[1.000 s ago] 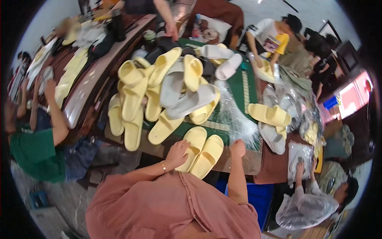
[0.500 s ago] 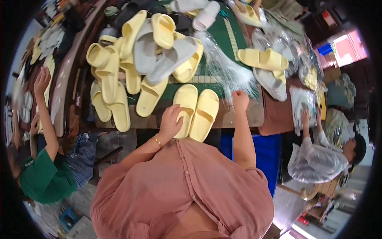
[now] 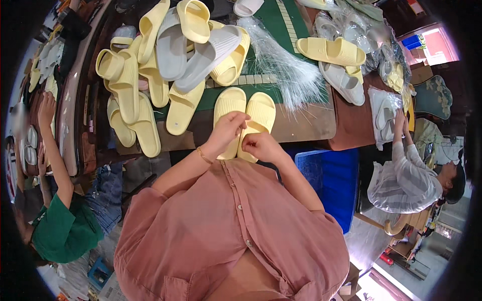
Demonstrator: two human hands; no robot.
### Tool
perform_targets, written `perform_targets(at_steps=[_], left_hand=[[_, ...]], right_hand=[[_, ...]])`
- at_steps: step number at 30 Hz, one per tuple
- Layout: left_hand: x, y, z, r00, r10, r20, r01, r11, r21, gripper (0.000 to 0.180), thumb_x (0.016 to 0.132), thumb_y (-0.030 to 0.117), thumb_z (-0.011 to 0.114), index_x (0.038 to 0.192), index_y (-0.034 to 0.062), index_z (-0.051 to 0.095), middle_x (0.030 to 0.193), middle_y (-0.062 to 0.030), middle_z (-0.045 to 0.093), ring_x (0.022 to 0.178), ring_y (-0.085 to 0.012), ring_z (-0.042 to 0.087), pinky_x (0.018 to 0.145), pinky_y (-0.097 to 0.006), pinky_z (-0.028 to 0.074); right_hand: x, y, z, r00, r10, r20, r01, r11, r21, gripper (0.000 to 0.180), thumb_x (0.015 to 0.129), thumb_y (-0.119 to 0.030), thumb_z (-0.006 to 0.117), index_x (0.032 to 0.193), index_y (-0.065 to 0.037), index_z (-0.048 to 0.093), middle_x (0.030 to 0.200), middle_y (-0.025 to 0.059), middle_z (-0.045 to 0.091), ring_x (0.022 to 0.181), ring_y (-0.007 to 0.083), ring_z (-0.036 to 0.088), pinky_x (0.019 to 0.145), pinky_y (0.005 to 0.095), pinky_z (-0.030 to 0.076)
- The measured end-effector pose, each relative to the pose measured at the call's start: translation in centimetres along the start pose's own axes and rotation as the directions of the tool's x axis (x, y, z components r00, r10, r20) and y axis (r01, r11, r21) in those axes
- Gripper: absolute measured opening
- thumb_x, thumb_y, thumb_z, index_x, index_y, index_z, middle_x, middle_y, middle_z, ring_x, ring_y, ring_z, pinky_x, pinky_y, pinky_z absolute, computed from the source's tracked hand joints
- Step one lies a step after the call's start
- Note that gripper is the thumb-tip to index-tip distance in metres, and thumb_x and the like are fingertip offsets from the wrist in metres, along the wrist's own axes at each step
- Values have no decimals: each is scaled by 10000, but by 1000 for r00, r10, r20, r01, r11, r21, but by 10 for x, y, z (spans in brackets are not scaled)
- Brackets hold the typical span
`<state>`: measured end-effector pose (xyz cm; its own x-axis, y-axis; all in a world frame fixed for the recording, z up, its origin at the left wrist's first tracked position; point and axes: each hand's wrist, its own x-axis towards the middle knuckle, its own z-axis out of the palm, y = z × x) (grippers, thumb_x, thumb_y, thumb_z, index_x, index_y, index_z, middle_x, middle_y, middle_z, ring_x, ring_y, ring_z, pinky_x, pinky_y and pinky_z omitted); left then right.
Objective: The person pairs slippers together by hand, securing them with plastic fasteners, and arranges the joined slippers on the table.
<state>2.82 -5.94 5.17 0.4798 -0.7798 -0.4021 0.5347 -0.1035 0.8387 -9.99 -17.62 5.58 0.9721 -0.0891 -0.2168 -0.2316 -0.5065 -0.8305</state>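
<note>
— Head view: what are the two hands doing at the table edge?

— The left hand (image 3: 228,129) is curled, fingers bent down onto the heel end of the left yellow slipper (image 3: 229,116), gripping it. The right hand (image 3: 260,145) is half closed, fingertips pinching the heel end of the right yellow slipper (image 3: 257,120).

— Where do those slippers lie?

— Side by side, touching, toes pointing away from the person, on the near edge of the table (image 3: 306,125), partly on the brown strip and partly on the green mat (image 3: 268,17).

— What is around them?

— A pile of yellow and grey slippers (image 3: 170,60) to the left and behind, a bundle of clear plastic bags (image 3: 286,65) just to the right. Further right, another person in a striped top (image 3: 406,175) handles bagged slippers (image 3: 384,113). A blue bin (image 3: 329,175) stands under the table edge.
</note>
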Motion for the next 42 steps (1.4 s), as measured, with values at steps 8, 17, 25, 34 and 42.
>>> perform_targets(at_steps=[8,17,25,34,42], left_hand=[[-10,24,-33,913,232,-336,-239,971,23,251,960,226,482,877,28,612,715,9,544,569,-39,433,496,-188,356],[-50,-22,-66,980,-135,144,-90,344,935,453,891,352,427,745,-14,652,727,-189,641,711,-364,624,704,-419,492],[-63,-33,-75,908,-414,56,68,279,958,447,859,367,452,751,0,684,719,-203,641,710,-363,633,711,-424,498],[-44,-35,-46,934,-316,166,-80,267,960,473,870,369,442,748,-29,668,723,-234,624,706,-390,623,693,-447,492],[-15,-48,-53,996,-56,-67,85,458,885,501,891,391,445,726,-34,652,755,-236,622,734,-400,610,691,-454,478]], right_hand=[[-20,15,-11,932,-17,-363,-114,935,-336,80,762,-134,630,797,-67,653,734,125,631,682,311,628,612,396,494],[-32,31,35,816,-234,-528,1,915,-403,54,770,-118,658,807,-92,629,719,86,611,598,267,606,525,362,488],[-37,46,73,941,-191,-280,108,952,-287,74,789,-155,624,808,-85,604,717,89,590,630,277,600,542,375,491],[-21,51,66,882,-121,-455,-57,932,-357,59,802,-145,605,799,-88,615,730,96,608,640,286,607,555,384,493],[-10,70,54,814,-38,-580,-177,935,-309,93,798,-116,595,878,-80,624,788,121,624,706,310,617,624,409,496]])
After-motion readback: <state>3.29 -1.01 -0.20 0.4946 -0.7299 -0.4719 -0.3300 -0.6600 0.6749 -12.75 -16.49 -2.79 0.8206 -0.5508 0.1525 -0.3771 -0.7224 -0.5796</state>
